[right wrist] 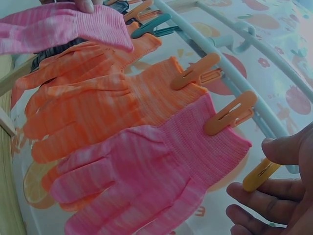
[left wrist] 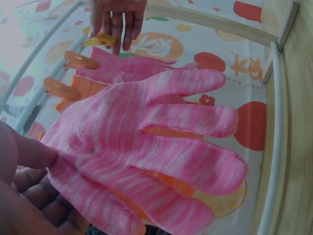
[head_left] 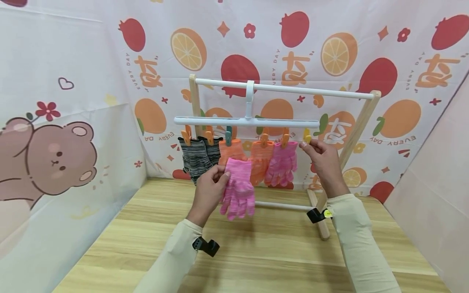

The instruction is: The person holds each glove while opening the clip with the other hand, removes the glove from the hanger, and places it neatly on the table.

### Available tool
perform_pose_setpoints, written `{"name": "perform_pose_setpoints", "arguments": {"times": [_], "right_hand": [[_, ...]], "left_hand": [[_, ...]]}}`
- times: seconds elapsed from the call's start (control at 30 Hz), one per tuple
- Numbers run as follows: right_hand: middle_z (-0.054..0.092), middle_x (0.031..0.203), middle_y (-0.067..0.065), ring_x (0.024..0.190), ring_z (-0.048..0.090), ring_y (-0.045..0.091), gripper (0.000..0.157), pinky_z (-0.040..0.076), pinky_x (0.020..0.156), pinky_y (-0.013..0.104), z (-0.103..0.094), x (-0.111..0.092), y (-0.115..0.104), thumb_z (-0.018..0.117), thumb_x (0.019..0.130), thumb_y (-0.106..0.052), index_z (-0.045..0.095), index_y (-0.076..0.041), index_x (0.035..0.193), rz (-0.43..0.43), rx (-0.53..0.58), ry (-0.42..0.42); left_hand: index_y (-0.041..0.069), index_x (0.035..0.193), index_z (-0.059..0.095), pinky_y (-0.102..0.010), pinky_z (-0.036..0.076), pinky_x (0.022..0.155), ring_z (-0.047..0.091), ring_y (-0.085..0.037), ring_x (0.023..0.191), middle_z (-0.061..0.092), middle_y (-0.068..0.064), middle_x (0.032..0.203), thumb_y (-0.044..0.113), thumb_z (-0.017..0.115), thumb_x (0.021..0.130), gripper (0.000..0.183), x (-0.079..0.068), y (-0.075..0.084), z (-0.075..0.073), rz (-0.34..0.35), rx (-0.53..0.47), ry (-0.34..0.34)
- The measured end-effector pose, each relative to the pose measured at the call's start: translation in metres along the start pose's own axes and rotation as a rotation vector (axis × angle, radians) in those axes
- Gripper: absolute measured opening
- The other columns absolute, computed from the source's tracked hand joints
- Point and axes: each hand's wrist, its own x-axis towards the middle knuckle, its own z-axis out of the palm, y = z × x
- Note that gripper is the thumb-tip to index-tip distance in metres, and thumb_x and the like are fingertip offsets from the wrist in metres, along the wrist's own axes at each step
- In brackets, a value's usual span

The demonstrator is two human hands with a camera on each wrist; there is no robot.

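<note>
A pink knit glove (head_left: 239, 189) hangs fingers-down from my left hand (head_left: 210, 191), which pinches it near the cuff between thumb and fingers. My right hand (head_left: 324, 162) holds a yellow clothespin (head_left: 307, 136) at the right end of the white hanger (head_left: 234, 121); in the right wrist view thumb and fingers lie on either side of the yellow clothespin (right wrist: 261, 175). Just left of it, a second pink glove (head_left: 281, 165) hangs from an orange clothespin (head_left: 285, 139). Two orange gloves (head_left: 261, 162) and dark grey striped gloves (head_left: 198, 156) are clipped farther left.
The hanger hooks over the top bar of a rack (head_left: 286, 88) with wooden legs and a low white crossbar (head_left: 283, 205). A teal clothespin (head_left: 228, 137) holds one orange glove. Fruit-print cloth (head_left: 157, 49) stands behind the wooden table (head_left: 256, 252).
</note>
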Motion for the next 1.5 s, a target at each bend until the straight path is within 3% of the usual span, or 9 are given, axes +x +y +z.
{"name": "perform_pose_setpoints", "arguments": {"times": [0.13, 0.4, 0.63, 0.83, 0.97, 1.2, 1.5], "right_hand": [[0.065, 0.119, 0.008, 0.115, 0.054, 0.021, 0.056, 0.043, 0.093, 0.031, 0.000, 0.001, 0.002, 0.066, 0.098, -0.045, 0.064, 0.000, 0.132, 0.015, -0.028, 0.011], [0.065, 0.112, 0.005, 0.108, 0.052, 0.020, 0.050, 0.042, 0.089, 0.029, 0.002, 0.003, 0.002, 0.066, 0.100, -0.039, 0.065, 0.000, 0.130, 0.016, -0.021, 0.017], [0.069, 0.115, 0.005, 0.113, 0.055, 0.021, 0.058, 0.043, 0.091, 0.031, 0.001, 0.003, -0.001, 0.062, 0.099, -0.051, 0.064, -0.003, 0.131, -0.002, -0.046, 0.029], [0.066, 0.127, 0.011, 0.125, 0.055, 0.032, 0.056, 0.039, 0.108, 0.045, 0.001, 0.004, -0.005, 0.054, 0.103, -0.050, 0.062, -0.004, 0.134, -0.050, 0.015, 0.011], [0.063, 0.133, 0.015, 0.124, 0.058, 0.032, 0.056, 0.035, 0.114, 0.051, 0.002, 0.003, -0.008, 0.051, 0.104, -0.049, 0.060, -0.004, 0.137, -0.049, 0.044, 0.002], [0.066, 0.128, 0.013, 0.111, 0.061, 0.020, 0.054, 0.040, 0.110, 0.045, 0.003, 0.003, -0.008, 0.055, 0.103, -0.048, 0.063, -0.003, 0.134, -0.047, 0.065, 0.031], [0.071, 0.122, 0.010, 0.114, 0.053, 0.018, 0.045, 0.036, 0.101, 0.040, 0.005, 0.005, -0.005, 0.064, 0.098, -0.048, 0.076, -0.011, 0.122, -0.084, 0.082, 0.104]], "left_hand": [[0.007, 0.109, 0.072, -0.033, 0.047, 0.070, 0.058, -0.018, 0.074, 0.068, -0.005, 0.083, 0.018, 0.066, 0.099, 0.015, 0.000, -0.001, -0.004, -0.008, 0.009, 0.013], [0.006, 0.109, 0.072, -0.029, 0.045, 0.064, 0.055, -0.018, 0.069, 0.066, -0.006, 0.080, 0.017, 0.066, 0.100, 0.015, 0.000, -0.006, -0.014, -0.007, 0.022, 0.027], [0.006, 0.107, 0.072, -0.027, 0.044, 0.061, 0.054, -0.016, 0.067, 0.067, -0.007, 0.081, 0.017, 0.066, 0.100, 0.014, -0.003, -0.013, -0.027, -0.028, 0.033, 0.043], [0.005, 0.108, 0.072, -0.025, 0.045, 0.063, 0.056, -0.015, 0.068, 0.068, -0.009, 0.084, 0.015, 0.066, 0.100, 0.014, -0.004, -0.019, -0.038, -0.067, 0.040, 0.065], [0.004, 0.109, 0.072, -0.024, 0.045, 0.065, 0.057, -0.017, 0.072, 0.069, -0.009, 0.085, 0.017, 0.066, 0.100, 0.017, -0.005, -0.021, -0.045, -0.096, 0.061, 0.070], [0.002, 0.109, 0.072, -0.022, 0.045, 0.063, 0.058, -0.015, 0.069, 0.071, -0.011, 0.087, 0.013, 0.068, 0.099, 0.016, -0.008, -0.027, -0.053, -0.104, 0.054, 0.098], [0.001, 0.107, 0.072, -0.021, 0.046, 0.061, 0.059, -0.015, 0.070, 0.070, -0.012, 0.085, 0.013, 0.066, 0.099, 0.016, -0.010, -0.031, -0.058, -0.122, 0.029, 0.101]]}}
